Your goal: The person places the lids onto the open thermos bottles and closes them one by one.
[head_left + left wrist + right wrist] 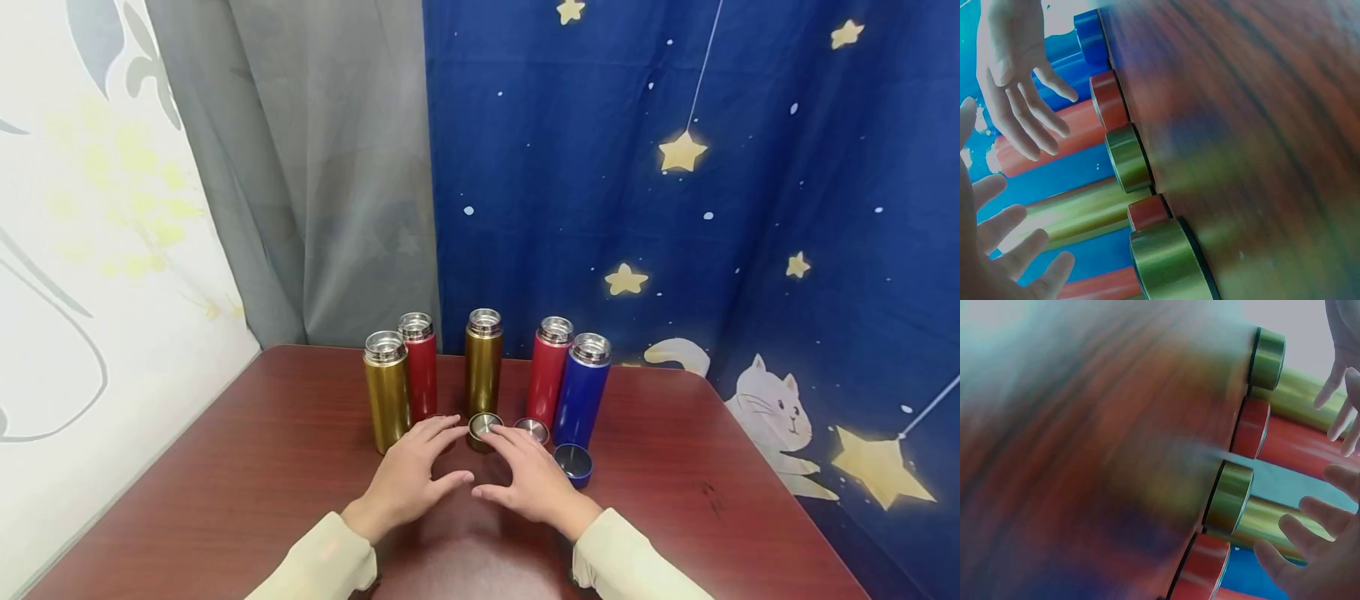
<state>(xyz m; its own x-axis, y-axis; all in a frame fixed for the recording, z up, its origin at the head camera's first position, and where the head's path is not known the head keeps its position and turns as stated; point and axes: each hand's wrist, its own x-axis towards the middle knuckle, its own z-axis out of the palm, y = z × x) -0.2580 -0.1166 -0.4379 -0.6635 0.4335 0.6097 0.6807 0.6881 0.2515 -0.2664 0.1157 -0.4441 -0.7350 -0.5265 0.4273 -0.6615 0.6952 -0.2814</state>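
Observation:
My left hand and right hand hover, fingers spread, over the near side of a row of flasks; neither holds anything. Lidless flasks with silver necks stand upright: gold, red, gold, red and blue. In front of them are a gold lid, a red lid and a blue lid, lying hollow side up. The left hand hides the lids before the left flasks in the head view; the left wrist view shows another red lid and gold lid.
Everything stands on a dark red wooden table. Behind its far edge hang a grey curtain and a blue curtain printed with stars and a cat. A pale printed surface borders the left side.

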